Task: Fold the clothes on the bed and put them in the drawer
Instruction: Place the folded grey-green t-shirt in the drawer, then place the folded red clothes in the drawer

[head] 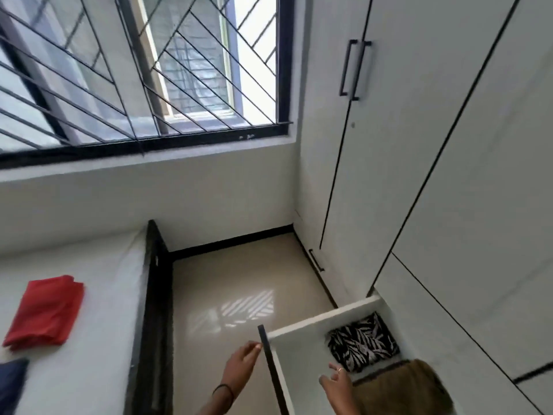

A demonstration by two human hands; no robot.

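White-sheeted bed point(89, 295) carries a folded red garment point(45, 313), while the open white drawer point(299, 326) holds a black-and-white leaf-print garment point(363, 344) beside a tan garment point(404, 390), the left hand point(242, 360), grip loose, at its dark front edge and the right hand point(335, 381), grip spread, above it.

Barred window point(143, 70) top left, black frame. White wardrobe point(449, 145) right side, paired black handles point(354, 70) on doors. Glossy beige floor point(239, 295), black skirting point(233, 239) along white wall point(179, 199).

bed point(104, 295), folded red cloth point(45, 313), navy cloth point(10, 381)
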